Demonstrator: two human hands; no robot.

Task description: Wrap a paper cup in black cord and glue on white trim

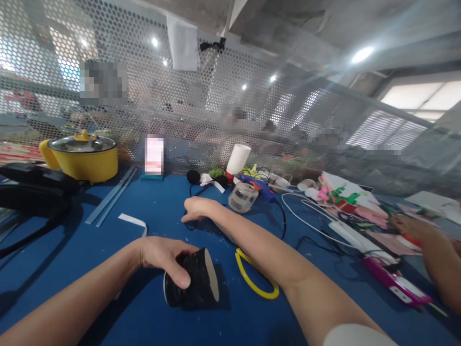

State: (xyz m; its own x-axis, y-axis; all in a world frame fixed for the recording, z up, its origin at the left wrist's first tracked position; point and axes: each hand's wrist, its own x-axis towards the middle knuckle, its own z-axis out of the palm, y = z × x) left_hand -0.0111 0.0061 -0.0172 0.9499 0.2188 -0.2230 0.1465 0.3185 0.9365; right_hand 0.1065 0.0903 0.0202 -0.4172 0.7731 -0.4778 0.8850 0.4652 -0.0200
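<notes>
My left hand (163,259) grips a black-wrapped cup (196,283) lying on its side, thumb on top. Its pale round end faces right. Farther forward, my right hand (198,209) is low over the blue table (154,197), its fingers curled down and pressed together. A thin black strand runs by the fingertips, but what they pinch is hidden. Behind that hand is a black yarn ball (193,177). Under my right forearm a yellow ring-shaped handle (255,283) lies partly covered. A white strip (133,220) curls beside my left wrist.
A yellow pot (90,161) with a glass lid stands back left, near a black bag (32,192). A glue gun (261,186) rests by a clear jar (243,197). Cables and a power strip (360,240) lie right, near another person's hand (410,228).
</notes>
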